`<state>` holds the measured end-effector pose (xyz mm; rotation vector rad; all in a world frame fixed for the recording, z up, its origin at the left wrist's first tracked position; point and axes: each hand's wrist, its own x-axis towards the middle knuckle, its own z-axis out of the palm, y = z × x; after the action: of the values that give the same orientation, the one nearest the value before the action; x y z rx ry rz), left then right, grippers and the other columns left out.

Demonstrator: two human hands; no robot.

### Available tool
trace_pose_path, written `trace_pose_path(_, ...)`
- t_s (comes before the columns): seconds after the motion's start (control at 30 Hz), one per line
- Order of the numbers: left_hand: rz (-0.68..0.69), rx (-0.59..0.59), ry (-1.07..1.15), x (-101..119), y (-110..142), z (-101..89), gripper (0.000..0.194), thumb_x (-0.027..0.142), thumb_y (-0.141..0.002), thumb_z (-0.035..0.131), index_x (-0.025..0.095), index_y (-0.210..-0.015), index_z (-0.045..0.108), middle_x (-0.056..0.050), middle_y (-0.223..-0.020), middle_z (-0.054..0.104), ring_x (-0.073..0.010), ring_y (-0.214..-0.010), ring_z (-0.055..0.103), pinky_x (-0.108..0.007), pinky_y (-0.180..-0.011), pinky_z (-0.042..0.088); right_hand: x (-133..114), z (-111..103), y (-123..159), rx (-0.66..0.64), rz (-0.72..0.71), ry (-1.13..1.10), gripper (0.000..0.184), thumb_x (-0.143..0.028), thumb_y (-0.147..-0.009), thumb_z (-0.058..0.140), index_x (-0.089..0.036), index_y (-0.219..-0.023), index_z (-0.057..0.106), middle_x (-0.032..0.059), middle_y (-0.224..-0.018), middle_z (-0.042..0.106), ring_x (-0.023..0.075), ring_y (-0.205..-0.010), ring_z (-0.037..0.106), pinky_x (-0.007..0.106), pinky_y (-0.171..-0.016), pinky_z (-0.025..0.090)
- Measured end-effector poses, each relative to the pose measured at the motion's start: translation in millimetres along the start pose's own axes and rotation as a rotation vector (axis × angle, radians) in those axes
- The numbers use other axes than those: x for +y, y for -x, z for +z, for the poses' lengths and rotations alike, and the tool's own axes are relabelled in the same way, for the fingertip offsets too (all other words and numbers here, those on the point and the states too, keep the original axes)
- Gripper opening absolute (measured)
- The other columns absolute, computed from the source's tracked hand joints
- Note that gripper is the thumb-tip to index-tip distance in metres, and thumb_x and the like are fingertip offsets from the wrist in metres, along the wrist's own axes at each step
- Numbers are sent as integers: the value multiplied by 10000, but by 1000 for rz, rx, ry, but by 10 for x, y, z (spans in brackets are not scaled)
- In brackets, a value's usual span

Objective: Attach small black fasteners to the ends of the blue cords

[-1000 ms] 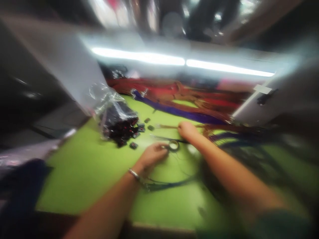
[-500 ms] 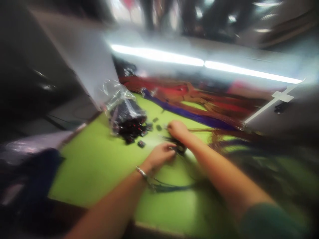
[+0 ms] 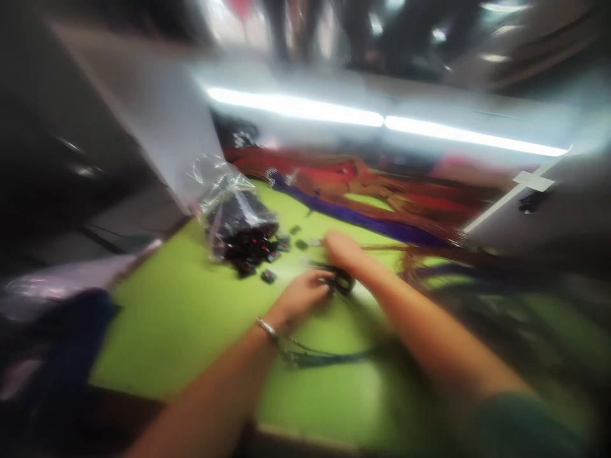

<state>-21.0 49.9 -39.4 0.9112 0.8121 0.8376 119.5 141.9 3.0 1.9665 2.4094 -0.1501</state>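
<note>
My left hand (image 3: 305, 294) is over the middle of the green table, thumb and fingers pinched together beside a small dark piece (image 3: 342, 281). Blur hides what, if anything, is between the fingertips. Just beyond it, my right hand (image 3: 340, 249) is curled closed with the back of the hand toward me, and its fingertips are hidden. Small black parts (image 3: 301, 244) lie to the left of the right hand. Dark bluish wires (image 3: 329, 359) curve across the table below both hands.
At the left, a clear plastic bag (image 3: 241, 213) spills several black connector-like parts (image 3: 268, 276) onto the green tabletop (image 3: 176, 324). Bundles of purple wires (image 3: 353, 219) and red-brown wires (image 3: 329, 168) lie along the back. A tube light (image 3: 296, 107) hangs above them.
The whole view has shifted slightly. The right hand has turned a little, so its fingers show less. My left hand stays in nearly the same pinched pose beside the dark piece.
</note>
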Motion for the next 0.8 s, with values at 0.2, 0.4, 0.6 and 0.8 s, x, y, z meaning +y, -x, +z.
trace_pose_path(0.2,-15,20,172,101,13,40,325,157,-655,746,141,-964,648,-46,-874,662,-110,-749,611,-233,-727,475,125,-106,676,105,2,-387,114,-209,-750,508,-152,-720,602,19,-673,612,109,-598,481,211,-539,309)
trace_pose_path(0.4,-119,11,280,92,22,53,346,64,-667,706,161,-985,610,-34,-841,663,-103,-755,623,-210,-728,484,153,120,1138,232,-20,-769,185,-180,-754,485,-144,-634,621,-24,-575,565,72,-548,418,186,-538,290)
trace_pose_path(0.6,-139,-7,282,64,34,40,355,56,-689,685,169,-1013,592,-37,-869,661,-96,-771,625,-196,-738,489,162,162,1148,232,26,-754,202,-221,-750,476,-155,-620,615,-28,-554,531,78,-530,378,202,-507,243)
trace_pose_path(0.8,-130,-18,242,76,28,63,351,74,-673,706,162,-999,610,-33,-839,666,-101,-748,625,-206,-726,492,145,141,1122,162,-1,-705,217,-229,-732,454,-158,-552,552,-35,-513,453,80,-520,327,209,-499,214)
